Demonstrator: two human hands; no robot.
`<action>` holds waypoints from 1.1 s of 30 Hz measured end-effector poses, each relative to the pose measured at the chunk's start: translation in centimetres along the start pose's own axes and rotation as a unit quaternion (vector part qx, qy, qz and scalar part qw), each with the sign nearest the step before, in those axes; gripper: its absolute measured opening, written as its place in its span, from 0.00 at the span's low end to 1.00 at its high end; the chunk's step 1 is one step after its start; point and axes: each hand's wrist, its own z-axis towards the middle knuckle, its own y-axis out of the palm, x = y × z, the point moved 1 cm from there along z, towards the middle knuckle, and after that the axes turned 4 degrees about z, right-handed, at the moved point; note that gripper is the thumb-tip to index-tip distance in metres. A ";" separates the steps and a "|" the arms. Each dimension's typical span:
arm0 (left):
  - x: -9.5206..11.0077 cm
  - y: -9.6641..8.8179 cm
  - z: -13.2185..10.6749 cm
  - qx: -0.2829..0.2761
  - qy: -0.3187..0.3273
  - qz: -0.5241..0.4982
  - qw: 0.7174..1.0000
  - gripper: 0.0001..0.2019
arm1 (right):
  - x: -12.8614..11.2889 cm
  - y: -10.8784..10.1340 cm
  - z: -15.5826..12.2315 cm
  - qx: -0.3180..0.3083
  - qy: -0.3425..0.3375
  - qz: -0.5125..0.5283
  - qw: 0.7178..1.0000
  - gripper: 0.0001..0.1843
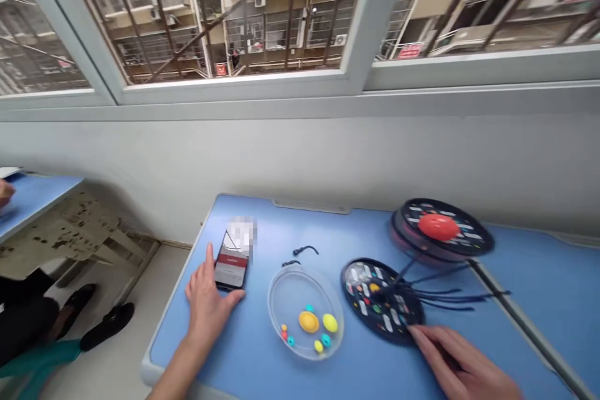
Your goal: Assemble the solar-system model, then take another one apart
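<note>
On the blue desk, my left hand [206,306] lies beside a smartphone [232,274]. Its fingers are spread, the index along the phone's left edge and the thumb near its lower right corner. My right hand [462,362] pinches the near rim of a round black disc [360,300] with small coloured and white pieces on it. Several thin black strands [440,300] trail from this disc to the right. Between my hands stands a clear round tray [276,325] with yellow, teal and red beads [308,322] in it.
Behind the disc sits a stack of similar round black discs [403,234] topped by a red dome [438,227]. A grey bar [520,319] slants across the desk's right side. Two small black pieces [304,250] lie behind the tray. Another person's hand [5,192] rests at the left desk.
</note>
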 end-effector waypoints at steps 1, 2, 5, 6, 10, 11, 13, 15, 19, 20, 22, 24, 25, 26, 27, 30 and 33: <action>0.1 0.0 0.1 0.002 0.005 0.009 1.000 0.45 | -0.6 -0.2 0.4 -0.001 0.001 -0.002 1.000 0.21; 0.2 -0.1 0.1 0.012 0.014 0.016 1.000 0.44 | -1.0 -0.3 0.8 -0.009 0.006 0.001 1.000 0.21; 1.0 -0.7 -0.7 0.068 0.074 0.006 0.995 0.32 | -1.4 -0.5 1.6 -0.028 0.027 0.010 0.999 0.21; 1.4 -1.0 -1.1 0.078 0.104 -0.007 0.992 0.27 | -1.4 -0.6 1.8 -0.035 0.032 0.014 0.999 0.21; 3.9 -1.6 -2.5 0.037 0.227 -0.051 0.972 0.12 | -1.3 -0.6 1.8 -0.046 0.040 0.031 0.998 0.21; 4.8 -1.7 -2.5 0.027 0.252 -0.053 0.966 0.11 | -1.2 -0.6 1.7 -0.044 0.041 0.034 0.998 0.20; 6.8 -1.6 -1.6 0.004 0.289 -0.041 0.956 0.11 | -1.2 -0.7 1.4 -0.035 0.042 0.039 0.998 0.20; 9.1 -1.2 0.2 -0.043 0.305 -0.012 0.951 0.12 | -1.3 -0.8 1.0 -0.027 0.040 0.040 0.998 0.19; 13.2 0.8 4.4 -0.174 0.285 0.054 0.941 0.12 | -1.7 -1.1 0.2 -0.015 0.028 0.040 0.999 0.19; 13.9 1.5 5.2 -0.189 0.281 0.059 0.939 0.12 | -1.7 -1.3 0.0 -0.012 0.027 0.039 0.999 0.18; 14.8 2.9 6.5 -0.218 0.275 0.062 0.934 0.11 | -1.7 -1.6 -0.3 -0.002 0.024 0.038 0.999 0.18; 15.0 4.0 7.3 -0.247 0.266 0.057 0.930 0.09 | -1.3 -1.8 -0.7 -0.001 0.022 0.035 0.999 0.16; 15.0 4.3 7.6 -0.258 0.262 0.050 0.929 0.08 | -1.1 -1.9 -0.8 -0.001 0.021 0.034 0.999 0.16; 14.9 4.4 7.7 -0.265 0.257 0.040 0.929 0.06 | -0.9 -1.9 -0.9 -0.002 0.019 0.035 0.999 0.15; 14.9 4.3 7.8 -0.270 0.251 0.026 0.929 0.05 | -0.8 -2.0 -1.0 -0.003 0.019 0.038 0.999 0.14; 15.1 3.1 7.3 -0.285 0.235 -0.029 0.929 0.06 | -0.7 -1.8 -1.2 -0.006 0.026 0.056 0.998 0.14; 16.3 1.4 5.9 -0.324 0.223 -0.109 0.913 0.09 | -1.4 -1.5 -1.0 -0.018 0.017 0.085 0.996 0.13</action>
